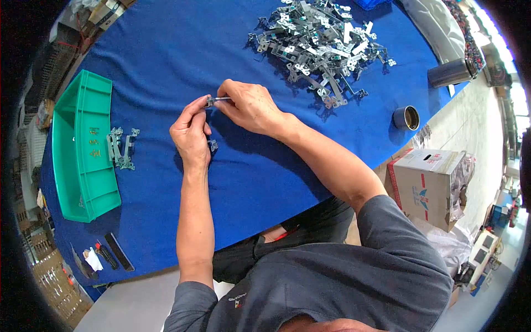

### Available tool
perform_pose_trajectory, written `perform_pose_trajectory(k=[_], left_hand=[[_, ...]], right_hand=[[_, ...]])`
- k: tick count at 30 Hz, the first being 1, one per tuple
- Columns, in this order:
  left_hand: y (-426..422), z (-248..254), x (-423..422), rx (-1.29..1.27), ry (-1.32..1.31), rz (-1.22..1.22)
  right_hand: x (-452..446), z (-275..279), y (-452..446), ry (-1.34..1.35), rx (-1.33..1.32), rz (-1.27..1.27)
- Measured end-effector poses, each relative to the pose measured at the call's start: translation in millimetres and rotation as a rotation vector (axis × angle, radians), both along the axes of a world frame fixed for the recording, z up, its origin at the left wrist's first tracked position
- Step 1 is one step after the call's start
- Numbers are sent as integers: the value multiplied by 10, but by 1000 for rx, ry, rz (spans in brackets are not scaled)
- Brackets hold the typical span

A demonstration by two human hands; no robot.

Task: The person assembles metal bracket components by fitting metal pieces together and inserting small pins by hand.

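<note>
My left hand [191,133] is closed on a small metal bracket [210,102], whose end shows at the fingertips. Under the same hand another bit of metal [213,145] pokes out; whether it belongs to that bracket is hidden. My right hand [251,105] is closed round a thin metal rod-like tool [222,98], its tip touching or very near the bracket; its handle is hidden in my fingers. Several metal brackets [123,148] lie to the left, beside a green plastic bin [98,191] with small brass-coloured pieces [95,143] in it.
A large heap of metal brackets [326,47] covers the far right of the blue cloth [166,50]. A round dark tin [406,118] and a dark container [451,73] stand at the right edge. Small tools [108,254] lie front left. A cardboard box [426,185] stands beyond the table.
</note>
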State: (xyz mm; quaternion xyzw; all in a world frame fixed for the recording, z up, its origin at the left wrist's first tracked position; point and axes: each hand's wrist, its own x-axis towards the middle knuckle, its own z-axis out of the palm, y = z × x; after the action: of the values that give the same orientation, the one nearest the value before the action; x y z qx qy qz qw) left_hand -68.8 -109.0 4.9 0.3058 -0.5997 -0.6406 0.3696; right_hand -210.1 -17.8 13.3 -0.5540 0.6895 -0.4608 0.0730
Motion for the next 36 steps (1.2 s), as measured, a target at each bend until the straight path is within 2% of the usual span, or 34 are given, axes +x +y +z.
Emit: perform_pose_trajectory(k=[8, 13, 17, 20, 22, 26, 28, 32, 34, 36], left_hand=[[14, 1, -5, -38, -6, -14], [12, -19, -8, -21, -12, -1], [12, -19, -13, -32, -10, 14], [13, -27, -14, -28, -3, 13], [16, -22, -13, -26, 0, 11], [10, -26, -2, -31, -6, 11], [7, -35, -3, -35, 5, 20], [13, -32, -15, -34, 10, 31], [13, -34, -12, -30, 10, 35], [7, -35, -3, -36, 12, 26]], right_hand=[[-36, -48, -13, 113, 92, 23], [-10, -17, -13, 34, 4, -10], [-22, -14, -4, -6, 34, 9], [-41, -60, -22, 105, 130, 13], [-22, -31, -17, -12, -1, -13], [-25, -18, -12, -19, 1, -12], [-47, -8, -1, 43, 115, 18], [-53, -44, -23, 74, 125, 10], [-23, -42, -28, -37, -50, -6], [-6, -17, -10, -56, -48, -5]])
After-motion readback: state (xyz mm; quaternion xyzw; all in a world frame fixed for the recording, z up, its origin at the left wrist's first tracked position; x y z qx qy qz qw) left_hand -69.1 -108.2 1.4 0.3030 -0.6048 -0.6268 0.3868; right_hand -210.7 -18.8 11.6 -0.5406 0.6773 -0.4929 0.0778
